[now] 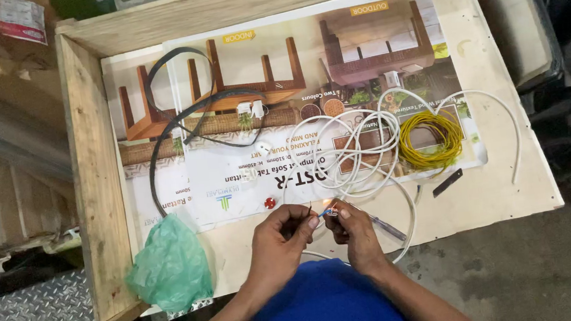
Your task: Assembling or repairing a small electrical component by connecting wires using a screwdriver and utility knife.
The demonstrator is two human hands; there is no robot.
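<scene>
My left hand (280, 238) and my right hand (352, 229) meet at the near edge of a wooden tray-like table (94, 165). Between their fingertips they pinch a small wire end (325, 211) with red and blue bits showing. A white cable leads from it up into a loose white cable coil (353, 148) lying on a printed furniture poster (245, 178). A screwdriver-like tool (386, 227) lies just right of my right hand.
A yellow wire coil (430, 139) sits to the right of the white one. A black cable (176, 115) loops at the left, with small white connectors (250, 109). A green plastic bag (169, 266) rests at the near left corner. A small red piece (270, 202) lies near my left hand.
</scene>
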